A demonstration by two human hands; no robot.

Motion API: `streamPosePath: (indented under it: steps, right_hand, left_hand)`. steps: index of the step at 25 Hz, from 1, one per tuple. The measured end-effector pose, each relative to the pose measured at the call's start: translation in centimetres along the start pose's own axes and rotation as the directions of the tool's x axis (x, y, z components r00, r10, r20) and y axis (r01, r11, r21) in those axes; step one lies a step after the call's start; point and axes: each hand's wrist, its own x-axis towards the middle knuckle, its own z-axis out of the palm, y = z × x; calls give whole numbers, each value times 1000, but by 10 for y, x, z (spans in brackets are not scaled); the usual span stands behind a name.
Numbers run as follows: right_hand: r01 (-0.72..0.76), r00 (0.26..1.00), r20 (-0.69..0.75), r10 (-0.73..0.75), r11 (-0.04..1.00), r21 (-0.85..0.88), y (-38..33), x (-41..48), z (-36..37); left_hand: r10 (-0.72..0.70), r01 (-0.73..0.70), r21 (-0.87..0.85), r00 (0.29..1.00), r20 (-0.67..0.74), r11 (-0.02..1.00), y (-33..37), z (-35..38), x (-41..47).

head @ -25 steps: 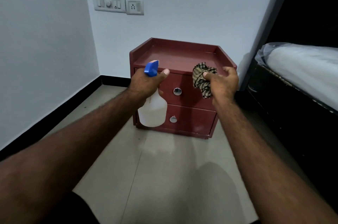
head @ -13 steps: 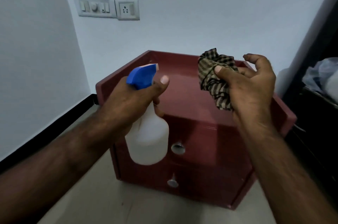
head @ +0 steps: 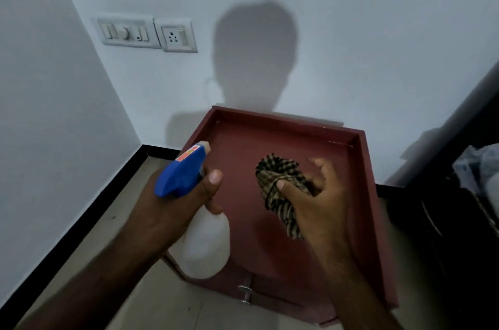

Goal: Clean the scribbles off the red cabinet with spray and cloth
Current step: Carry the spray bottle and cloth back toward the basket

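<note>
The red cabinet [head: 291, 138] stands against the back wall, seen from above, its top ringed by a raised rim. No scribbles show on the dim top. My left hand [head: 172, 208] grips the neck of a white spray bottle [head: 206, 246] with a blue trigger head, over the cabinet's left front part, nozzle aimed toward the wall. My right hand [head: 321, 205] pinches a bunched brown checked cloth [head: 278, 181] with thumb and fingers, held over the middle of the top. I cannot tell whether the cloth touches the surface.
A switch panel and socket [head: 147, 34] sit on the back wall. The left wall [head: 40, 114] closes in the corner. A dark bed frame [head: 459, 208] with plastic-wrapped bedding [head: 478, 165] stands right beside the cabinet. Chrome drawer knobs [head: 244, 293] stick out below.
I have come close to the cabinet and now look down on its top. Both hands, still holding bottle and cloth, have moved out over the top surface.
</note>
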Motion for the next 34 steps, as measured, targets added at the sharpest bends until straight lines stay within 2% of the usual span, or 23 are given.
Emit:
streamPosePath:
  steps: [5, 9, 13, 21, 28, 34]
  right_hand:
    - [-39, 999, -1, 39, 999, -22, -45, 30, -5]
    - [-49, 999, 6, 49, 998, -36, -70, 43, -4]
    - [-32, 999, -29, 30, 998, -54, -88, 44, 0]
    - [-42, 992, -123, 28, 992, -116, -108, 14, 33]
    - [-81, 966, -252, 54, 992, -99, -133, -35, 69]
    - [-66, 966, -257, 38, 993, -101, -144, -27, 83]
  left_hand:
    - [-22, 23, 13, 997, -72, 1000, 44, 10, 44]
    - [21, -20, 29, 999, -46, 999, 70, 15, 74]
    - [61, -61, 20, 998, -26, 998, 81, 9, 89]
    - [32, -31, 21, 999, -27, 999, 72, -29, 87]
    - [68, -75, 73, 993, 99, 994, 77, -73, 89]
    - [82, -98, 125, 988, 127, 987, 80, -82, 98]
